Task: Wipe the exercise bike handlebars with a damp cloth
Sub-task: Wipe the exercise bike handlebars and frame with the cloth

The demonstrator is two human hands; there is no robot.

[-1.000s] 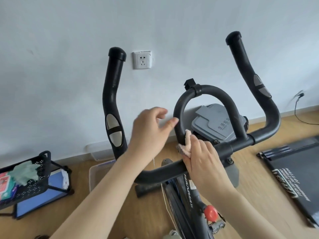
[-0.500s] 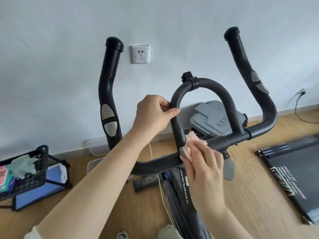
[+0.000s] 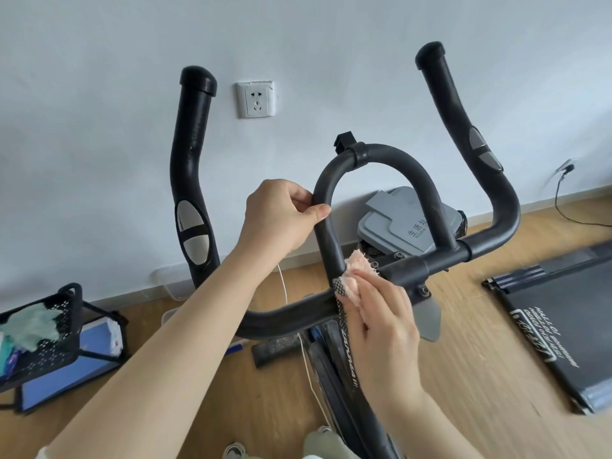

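Observation:
The black exercise bike handlebars (image 3: pixel 397 160) fill the middle: two upright horns, a crossbar and a centre loop. My left hand (image 3: pixel 281 217) grips the left side of the loop, thumb across the tube. My right hand (image 3: pixel 384 323) presses a pink cloth (image 3: pixel 359 266) with a black mesh edge against the base of the loop, where it meets the crossbar. Most of the cloth is hidden under my fingers.
A grey lidded bin (image 3: pixel 407 223) stands behind the bars by the white wall, which carries a socket (image 3: pixel 255 99). A black mesh rack (image 3: pixel 49 342) with a green cloth sits at the left. A treadmill deck (image 3: pixel 563 319) lies on the wooden floor at the right.
My left hand went from open beside the loop to closed around its left side. My right hand with the cloth stayed at the loop's base, shifting slightly.

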